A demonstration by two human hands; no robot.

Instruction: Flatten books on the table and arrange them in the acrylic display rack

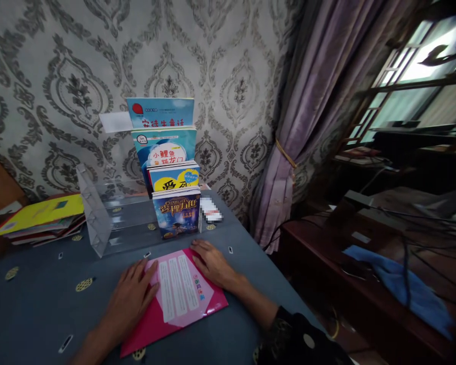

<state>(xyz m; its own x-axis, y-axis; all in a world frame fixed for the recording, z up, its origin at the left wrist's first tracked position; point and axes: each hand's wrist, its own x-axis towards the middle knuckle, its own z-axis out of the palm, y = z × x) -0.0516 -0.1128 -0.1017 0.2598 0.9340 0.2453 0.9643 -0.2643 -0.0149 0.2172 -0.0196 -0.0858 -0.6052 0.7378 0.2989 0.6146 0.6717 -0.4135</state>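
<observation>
Have a pink book (178, 294) lying flat and slanted on the blue tablecloth (41, 314), white text panels facing up. Rest the left hand (131, 294) along its left edge, fingers a little spread, thumb over the cover. Rest the right hand (215, 264) at its far right corner, fingers stretched out and close together, thumb at the edge; cannot tell whether any fingertip reaches underneath. Just beyond, see a clear rack (95, 218) with books upright at its right end: a dark blue book (177, 215) in front, then a yellow-and-blue book (175, 177), a turquoise book (167, 144) and a light-blue book (161, 110) highest at the back. Left of the rack, see a yellow-topped stack (45, 218). Farther out, see a patterned wall (228, 30), a tied purple curtain (300, 91) and, at right, a blue cloth (399, 286) on a reddish-brown desk (304, 253).
</observation>
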